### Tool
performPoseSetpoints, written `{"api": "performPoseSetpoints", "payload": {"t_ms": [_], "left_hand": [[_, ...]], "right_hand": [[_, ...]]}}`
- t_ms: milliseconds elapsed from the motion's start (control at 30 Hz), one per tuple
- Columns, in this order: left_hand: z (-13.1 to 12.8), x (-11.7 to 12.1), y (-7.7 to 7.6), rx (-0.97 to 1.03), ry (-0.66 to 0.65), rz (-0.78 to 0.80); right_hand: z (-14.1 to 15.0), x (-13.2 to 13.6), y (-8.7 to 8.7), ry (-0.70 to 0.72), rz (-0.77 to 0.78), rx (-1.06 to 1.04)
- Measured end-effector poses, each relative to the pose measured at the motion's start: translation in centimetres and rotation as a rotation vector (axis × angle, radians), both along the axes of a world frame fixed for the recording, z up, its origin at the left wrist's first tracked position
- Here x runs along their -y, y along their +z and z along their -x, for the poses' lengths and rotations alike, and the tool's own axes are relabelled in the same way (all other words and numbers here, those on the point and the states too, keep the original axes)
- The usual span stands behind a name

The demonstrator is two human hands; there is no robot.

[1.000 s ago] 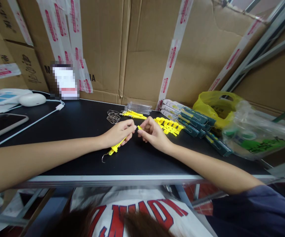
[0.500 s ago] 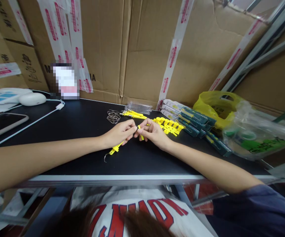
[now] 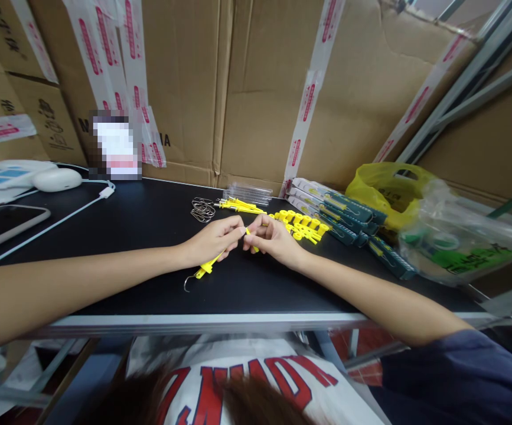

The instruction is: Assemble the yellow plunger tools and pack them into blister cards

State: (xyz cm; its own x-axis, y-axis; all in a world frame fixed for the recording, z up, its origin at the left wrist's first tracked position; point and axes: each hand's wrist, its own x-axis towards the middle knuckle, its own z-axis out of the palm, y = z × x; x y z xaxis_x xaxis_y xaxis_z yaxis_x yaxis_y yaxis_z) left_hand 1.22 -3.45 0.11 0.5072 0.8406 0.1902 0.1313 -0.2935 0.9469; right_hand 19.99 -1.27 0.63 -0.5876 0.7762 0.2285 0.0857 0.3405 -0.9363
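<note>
My left hand (image 3: 217,239) is closed around a slim yellow plastic tool with a metal hook (image 3: 206,268); the hook end sticks out below, toward the table's front edge. Facing it, my right hand (image 3: 276,239) pinches a small yellow plastic piece (image 3: 251,239) against the tool's upper end. The fingertips of both hands nearly meet and partly hide the joint. Behind the hands lie a bundle of metal hooks (image 3: 202,209), several yellow sticks with metal tips (image 3: 240,205) and a row of yellow plastic parts (image 3: 304,223).
Clear plastic tubes (image 3: 247,193) lie at the back. Stacked dark green boxes (image 3: 344,212), a yellow bag (image 3: 384,189) and a clear plastic bag (image 3: 463,242) stand right. A phone (image 3: 10,224), white case (image 3: 57,179) and cable (image 3: 56,221) lie left. Cardboard (image 3: 264,106) walls the back.
The yellow piece in my right hand has come closer against the tool's end and tilted slightly. Otherwise the hands have barely moved.
</note>
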Motion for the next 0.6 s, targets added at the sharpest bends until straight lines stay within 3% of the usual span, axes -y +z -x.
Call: {"api": "performPoseSetpoints", "payload": {"t_ms": [200,467,600], "left_hand": [[0.0,0.0,0.1,-0.008,-0.013,0.038],[0.0,-0.1,0.2,-0.018,-0.050,0.030],[0.1,-0.2,0.1,-0.016,-0.063,0.028]], "right_hand": [[-0.2,0.0,0.1,-0.004,-0.102,-0.001],[-1.0,0.1,1.2,-0.118,-0.480,0.256],[-1.1,0.2,1.6,-0.132,-0.590,0.344]]}}
